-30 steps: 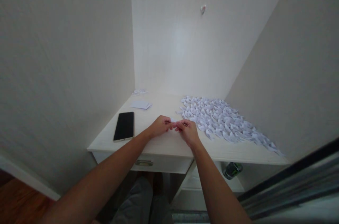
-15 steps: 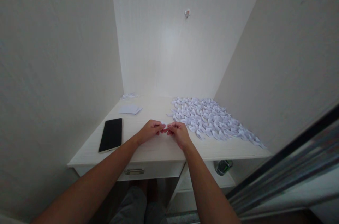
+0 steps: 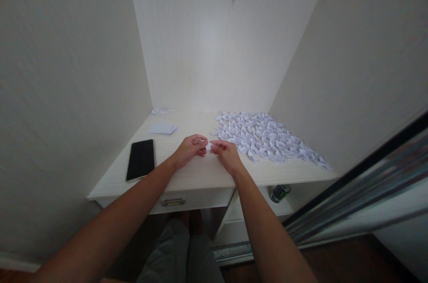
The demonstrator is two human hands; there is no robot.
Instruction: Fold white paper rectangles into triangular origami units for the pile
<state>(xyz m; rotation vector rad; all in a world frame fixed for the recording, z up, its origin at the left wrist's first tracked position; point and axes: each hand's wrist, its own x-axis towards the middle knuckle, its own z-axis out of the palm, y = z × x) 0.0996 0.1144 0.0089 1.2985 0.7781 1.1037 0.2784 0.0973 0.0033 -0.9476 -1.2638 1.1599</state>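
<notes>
A small white piece of paper [image 3: 208,145] is pinched between my two hands just above the white desk [image 3: 200,176]. My left hand [image 3: 190,148] is closed on its left end, fingers curled. From the right, my right hand [image 3: 226,154] grips the other end with thumb and fingertips together. A broad spread of many small folded white paper pieces [image 3: 267,140] lies on the desk just right of my hands.
A black phone [image 3: 141,159] lies flat at the desk's left. A few white paper slips [image 3: 162,128] and some scraps [image 3: 159,112] sit near the back left corner. A drawer handle [image 3: 173,202] and a dark can [image 3: 280,192] are below the desktop. Walls enclose three sides.
The camera has shifted, so the desk sits a little higher in view. Both hands stay together on the small paper with slight finger movement.
</notes>
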